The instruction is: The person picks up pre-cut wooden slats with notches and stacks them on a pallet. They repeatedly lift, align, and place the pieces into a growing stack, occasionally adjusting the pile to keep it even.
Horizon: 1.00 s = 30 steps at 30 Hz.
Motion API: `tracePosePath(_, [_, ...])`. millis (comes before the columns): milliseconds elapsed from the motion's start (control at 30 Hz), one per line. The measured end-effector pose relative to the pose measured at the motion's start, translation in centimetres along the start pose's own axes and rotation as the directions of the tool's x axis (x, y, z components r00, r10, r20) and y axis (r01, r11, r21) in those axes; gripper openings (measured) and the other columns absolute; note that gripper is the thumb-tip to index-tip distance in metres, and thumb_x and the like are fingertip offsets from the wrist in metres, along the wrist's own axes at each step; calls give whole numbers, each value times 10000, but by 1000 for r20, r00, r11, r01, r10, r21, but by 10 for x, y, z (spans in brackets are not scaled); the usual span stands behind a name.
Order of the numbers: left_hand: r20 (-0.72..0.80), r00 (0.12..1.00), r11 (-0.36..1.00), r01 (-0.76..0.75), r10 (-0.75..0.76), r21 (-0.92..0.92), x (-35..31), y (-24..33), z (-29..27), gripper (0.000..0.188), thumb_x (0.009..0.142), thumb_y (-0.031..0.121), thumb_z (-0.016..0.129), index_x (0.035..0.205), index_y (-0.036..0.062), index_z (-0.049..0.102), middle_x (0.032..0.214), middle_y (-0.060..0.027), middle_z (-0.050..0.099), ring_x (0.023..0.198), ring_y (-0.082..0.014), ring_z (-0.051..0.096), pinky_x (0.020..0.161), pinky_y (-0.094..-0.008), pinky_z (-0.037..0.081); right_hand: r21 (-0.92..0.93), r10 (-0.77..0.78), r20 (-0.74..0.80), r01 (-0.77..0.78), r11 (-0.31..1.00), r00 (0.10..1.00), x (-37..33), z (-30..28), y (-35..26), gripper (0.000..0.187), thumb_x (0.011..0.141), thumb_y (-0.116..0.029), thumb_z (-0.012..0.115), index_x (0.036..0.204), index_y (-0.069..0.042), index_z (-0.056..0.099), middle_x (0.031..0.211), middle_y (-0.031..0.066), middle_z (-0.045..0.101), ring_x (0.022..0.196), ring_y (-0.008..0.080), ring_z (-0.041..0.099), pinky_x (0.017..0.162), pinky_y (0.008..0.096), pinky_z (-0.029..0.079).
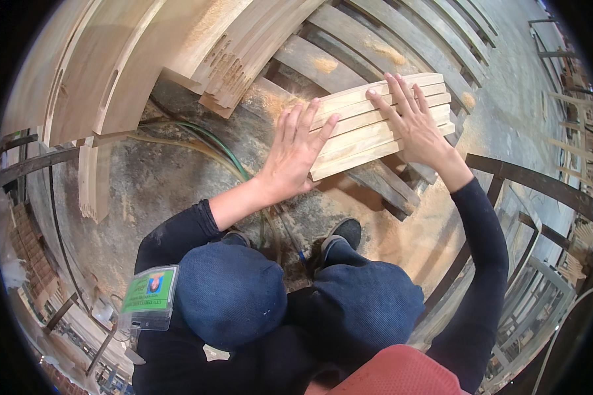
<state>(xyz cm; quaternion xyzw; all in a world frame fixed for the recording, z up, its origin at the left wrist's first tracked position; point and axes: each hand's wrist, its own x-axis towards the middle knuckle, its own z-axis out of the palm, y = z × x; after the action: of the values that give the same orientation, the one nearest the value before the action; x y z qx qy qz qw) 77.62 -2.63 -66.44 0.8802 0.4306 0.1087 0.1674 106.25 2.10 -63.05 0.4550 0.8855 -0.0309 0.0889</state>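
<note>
A bundle of pale wooden slats (359, 125) lies side by side at a slant in front of me, over a wooden pallet (323, 62). My left hand (290, 148) is against the bundle's left end, with its fingers spread and the thumb reaching over the top. My right hand (418, 128) lies across the slats near their right end, fingers stretched out and apart. Both hands touch the wood, and neither is closed round it. Where the palms meet the slats is partly hidden.
Stacked boards (118, 66) with notched ends stand at the upper left. Green and yellow hoses (227, 155) cross the sawdust-strewn floor (145, 184) near my feet. A dark metal frame (540, 181) curves along the right. More wooden parts (573, 257) lie beyond it.
</note>
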Motion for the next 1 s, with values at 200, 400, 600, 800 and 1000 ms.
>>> tracePosePath(200, [-78,997,995,-31,23,-96,1,1,2,1118,644,316,864,1569,116,268,1517,-298,232,1398,-529,234,1163,-607,233,69,61,-46,-58,996,997,-9,10,-3,1109,687,103,686,1601,-255,168,1649,175,151,1517,362,185,1225,512,220])
tracePosePath(400, [-67,997,995,-43,37,-87,8,-14,-1,1089,632,295,847,1536,44,295,1413,-318,311,1295,-496,341,1095,-563,323,589,563,-365,-284,756,742,-50,22,-68,940,806,-50,754,1578,-122,222,1600,215,242,1485,368,262,1211,485,265])
tracePosePath(600, [-3,999,978,31,-32,-208,28,21,-45,1066,635,317,819,1488,-71,312,1358,-345,356,1258,-463,377,1091,-527,336,664,578,390,216,-716,717,-70,72,-140,828,975,-528,574,1539,-26,234,1518,184,360,1395,306,401,1176,454,338])
tracePosePath(800, [216,947,857,310,-238,-412,37,41,-76,1081,680,393,820,1472,-137,309,1346,-323,431,1288,-413,398,1096,-482,357,323,694,84,639,-698,715,2,71,-132,1056,849,-733,588,1546,-31,218,1552,116,359,1403,327,395,1171,503,342])
tracePosePath(1000, [537,832,61,549,-141,-834,1,27,-57,946,795,386,775,1476,-108,343,1363,-221,516,1268,-279,493,1065,-404,400,500,653,216,492,-713,726,-9,53,-109,913,861,-549,688,1509,-32,307,1463,146,466,1330,324,480,1127,494,408])
